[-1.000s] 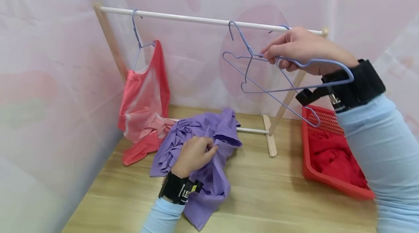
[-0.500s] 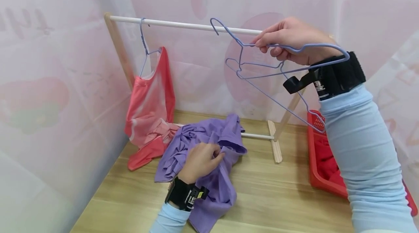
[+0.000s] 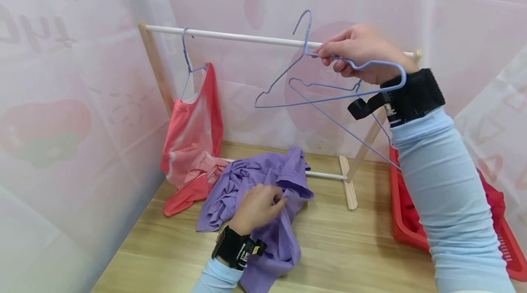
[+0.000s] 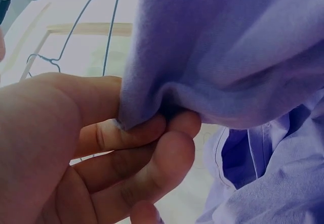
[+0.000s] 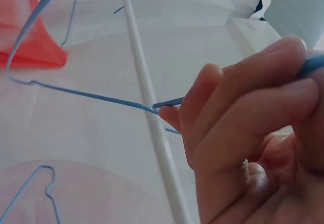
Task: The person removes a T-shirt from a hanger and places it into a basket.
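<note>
My right hand (image 3: 354, 52) pinches a blue wire clothes hanger (image 3: 313, 100) by its shoulder, near the neck. The hanger's hook rises above the white rail in the head view. In the right wrist view the fingers (image 5: 238, 128) are curled at the wire, which runs across the rail (image 5: 152, 118). My left hand (image 3: 257, 208) grips a bunched purple garment (image 3: 284, 238) lying on the wooden table. Close up in the left wrist view, the thumb and fingers of that hand (image 4: 101, 133) pinch an edge of the purple cloth (image 4: 228, 47).
A drying rack (image 3: 247, 36) stands at the back. From its left end a red-and-pink garment (image 3: 191, 132) hangs on a hanger (image 3: 186, 55). Another bare hanger (image 3: 346, 129) hangs behind my right hand. The red basket (image 3: 397, 201) with red cloth is partly behind my right sleeve.
The hanger in my right hand has turned, its hook swinging from leftward-leaning to nearly upright and its lower bar reaching further left. My left hand keeps its grip on the purple garment.
</note>
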Demonstrator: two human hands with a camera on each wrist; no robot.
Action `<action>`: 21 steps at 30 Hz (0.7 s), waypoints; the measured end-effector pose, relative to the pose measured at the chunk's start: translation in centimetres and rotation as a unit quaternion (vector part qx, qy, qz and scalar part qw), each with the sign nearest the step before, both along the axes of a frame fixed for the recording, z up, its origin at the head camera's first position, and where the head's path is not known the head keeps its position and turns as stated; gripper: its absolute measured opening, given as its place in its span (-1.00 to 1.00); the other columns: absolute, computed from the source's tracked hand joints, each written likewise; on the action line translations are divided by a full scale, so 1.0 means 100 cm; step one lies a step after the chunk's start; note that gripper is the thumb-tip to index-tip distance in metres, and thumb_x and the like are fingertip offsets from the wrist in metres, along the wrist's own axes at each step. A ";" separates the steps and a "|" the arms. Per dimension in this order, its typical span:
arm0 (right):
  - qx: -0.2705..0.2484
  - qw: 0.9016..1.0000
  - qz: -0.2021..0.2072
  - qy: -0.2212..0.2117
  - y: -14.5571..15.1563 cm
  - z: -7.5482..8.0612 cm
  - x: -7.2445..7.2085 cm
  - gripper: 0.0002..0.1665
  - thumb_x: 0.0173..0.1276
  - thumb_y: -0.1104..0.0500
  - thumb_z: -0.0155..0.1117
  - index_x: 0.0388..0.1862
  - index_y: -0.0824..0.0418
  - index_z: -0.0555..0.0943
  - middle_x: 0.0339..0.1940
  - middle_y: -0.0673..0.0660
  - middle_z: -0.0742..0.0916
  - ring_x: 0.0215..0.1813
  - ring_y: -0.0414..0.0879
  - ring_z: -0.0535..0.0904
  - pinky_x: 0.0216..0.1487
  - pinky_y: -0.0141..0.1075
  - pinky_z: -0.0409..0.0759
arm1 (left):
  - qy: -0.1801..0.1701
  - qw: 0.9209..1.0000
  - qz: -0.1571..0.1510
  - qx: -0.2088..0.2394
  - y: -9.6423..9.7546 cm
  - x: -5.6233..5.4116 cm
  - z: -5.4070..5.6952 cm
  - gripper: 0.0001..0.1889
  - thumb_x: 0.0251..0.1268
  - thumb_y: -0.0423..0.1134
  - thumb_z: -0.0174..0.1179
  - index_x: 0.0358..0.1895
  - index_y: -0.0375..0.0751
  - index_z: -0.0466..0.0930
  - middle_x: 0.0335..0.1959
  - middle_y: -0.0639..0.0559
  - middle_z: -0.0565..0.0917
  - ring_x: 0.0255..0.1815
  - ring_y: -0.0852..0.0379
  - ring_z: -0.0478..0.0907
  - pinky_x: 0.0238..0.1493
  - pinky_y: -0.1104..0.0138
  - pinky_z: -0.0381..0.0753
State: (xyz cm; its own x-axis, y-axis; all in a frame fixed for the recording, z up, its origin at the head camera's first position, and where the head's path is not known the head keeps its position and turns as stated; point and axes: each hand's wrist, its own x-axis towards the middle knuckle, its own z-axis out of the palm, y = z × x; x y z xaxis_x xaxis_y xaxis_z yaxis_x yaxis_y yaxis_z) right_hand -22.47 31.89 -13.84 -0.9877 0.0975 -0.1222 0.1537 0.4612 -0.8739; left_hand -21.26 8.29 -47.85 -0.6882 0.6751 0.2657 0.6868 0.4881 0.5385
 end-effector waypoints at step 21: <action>0.178 0.978 0.032 0.103 -0.015 -0.101 0.018 -0.59 0.66 0.00 0.04 -0.16 0.21 0.74 -0.42 0.10 0.74 -0.45 -0.06 0.78 -0.50 -0.34 0.52 | -0.005 1.000 -0.009 0.007 0.007 -0.004 -0.003 -0.50 0.41 -0.11 0.33 -0.67 0.07 0.29 -0.71 0.31 0.26 -0.65 0.36 0.26 -0.56 0.40 0.25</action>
State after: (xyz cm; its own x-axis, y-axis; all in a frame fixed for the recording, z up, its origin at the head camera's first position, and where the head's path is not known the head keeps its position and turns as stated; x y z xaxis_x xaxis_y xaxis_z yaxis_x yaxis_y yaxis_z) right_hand -20.64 30.38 -23.91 -0.9933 0.0343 0.1101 -0.0480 0.7451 -0.6652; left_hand -21.64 8.97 -48.12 -0.6789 0.6831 0.2694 0.6901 0.4682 0.5518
